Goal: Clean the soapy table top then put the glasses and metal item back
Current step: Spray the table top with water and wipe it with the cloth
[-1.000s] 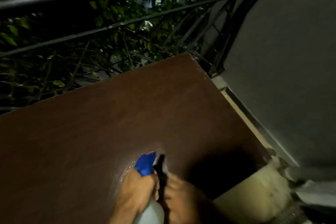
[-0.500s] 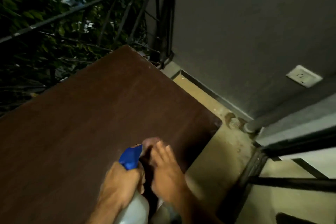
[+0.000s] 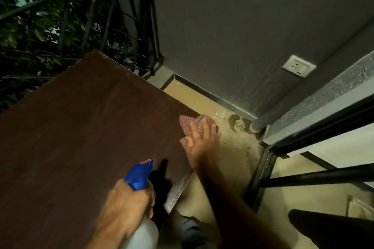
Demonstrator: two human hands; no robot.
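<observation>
A dark brown table top (image 3: 85,127) fills the left and middle of the head view. My left hand (image 3: 129,202) grips a white spray bottle (image 3: 141,234) with a blue nozzle head (image 3: 139,174), held over the table's near right corner. My right hand (image 3: 202,141) lies flat on a pink checked cloth (image 3: 188,123) at the table's right edge, fingers spread on top of it. No glasses or metal item show in this view.
A black metal railing (image 3: 145,32) with foliage behind it runs along the far side. A grey wall (image 3: 242,36) with a white socket (image 3: 298,66) stands at right. Beige floor with a round drain (image 3: 240,124) lies beside the table. A dark door frame (image 3: 303,139) is at right.
My right hand has moved away from the bottle to the table's right edge and now presses the pink cloth. The view swung right and the bottle stayed in my left hand.
</observation>
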